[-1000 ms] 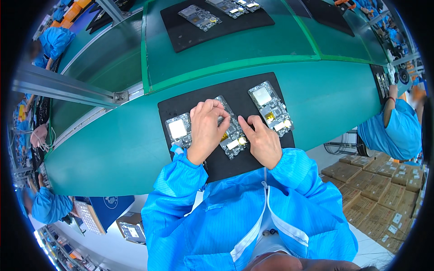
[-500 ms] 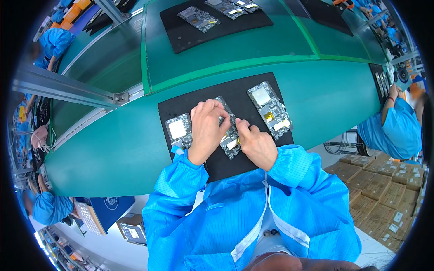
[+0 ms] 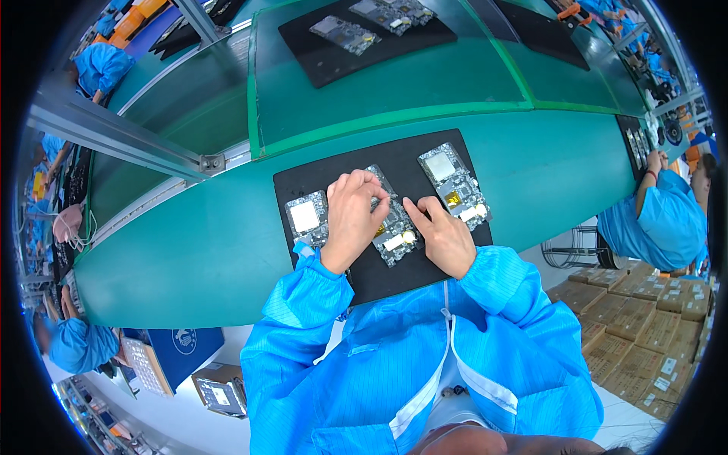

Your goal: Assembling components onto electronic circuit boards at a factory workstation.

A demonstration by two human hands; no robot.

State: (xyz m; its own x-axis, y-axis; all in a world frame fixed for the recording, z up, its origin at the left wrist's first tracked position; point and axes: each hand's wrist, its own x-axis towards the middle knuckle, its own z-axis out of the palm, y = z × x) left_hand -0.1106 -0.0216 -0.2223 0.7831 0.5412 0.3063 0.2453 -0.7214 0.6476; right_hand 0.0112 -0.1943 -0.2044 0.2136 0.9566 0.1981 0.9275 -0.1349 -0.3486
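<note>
My left hand [image 3: 352, 220] is over the middle circuit board [image 3: 396, 243], thumb and index fingertip pinched together; anything between them is hidden. My right hand [image 3: 450, 241] is beside that board's right edge, index finger stretched out, other fingers partly bent, nothing visible in it. The middle board shows a white block and a round yellowish part near its lower end. Left of it lies another circuit board [image 3: 305, 217] with a silver square, partly covered by my left hand. A third circuit board [image 3: 455, 187] lies to the right. All three rest on a black mat [image 3: 371, 286].
Green tabletop [image 3: 182, 250] surrounds the mat. Beyond a raised edge, a second black mat [image 3: 303, 64] carries several boards. A metal post [image 3: 114, 140] stands at left. Co-workers in blue sit at right [image 3: 652, 216] and left. Cardboard boxes [image 3: 629, 334] are stacked at lower right.
My right hand has drawn back slightly to the right, uncovering the round yellowish part. My left hand keeps its pinch over the middle board. The whole view has shifted a little.
</note>
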